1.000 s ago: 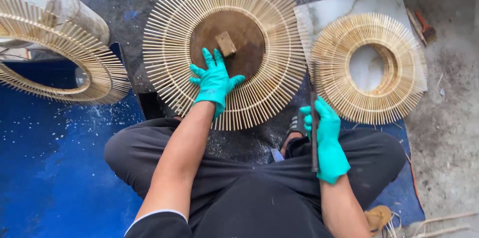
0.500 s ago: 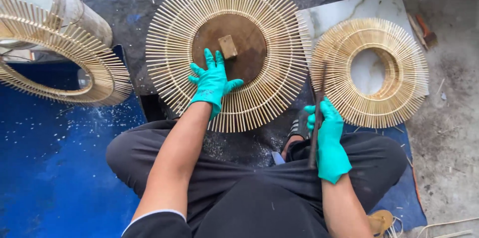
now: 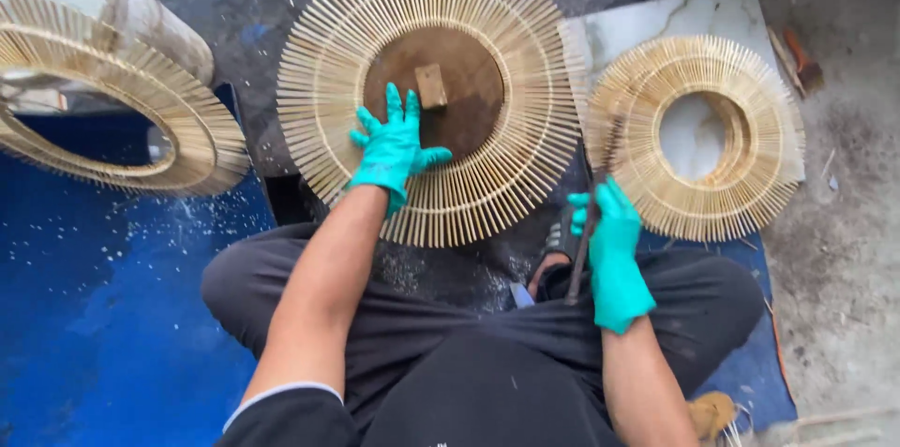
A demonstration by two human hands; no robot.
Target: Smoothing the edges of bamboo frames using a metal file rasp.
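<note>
On the far left, over the blue floor sheet: a finished-looking ring of bamboo sticks, propped against a pale cylinder, its centre open; pale dust and chips lie scattered on the sheet below.

Centre: large sunburst disc of bamboo sticks lying flat on dark ground, sticks fanned evenly all the way round, no gaps visible. Brown round board fills its middle, with a small wooden block resting on it. Left hand, in a teal glove, lies flat with fingers spread, pressing on the disc's inner edge and the board; it grasps nothing.

Right of centre: right hand, teal-gloved, clenched around a long thin dark tool, held upright, tip reaching toward the smaller ring; what kind of tool cannot be told.

Right: smaller double ring of sticks on a marble-patterned slab, centre open, appears assembled.

Judged state: both pieces look fully fanned; the centre disc sits on its board, apparently in finishing.
</note>
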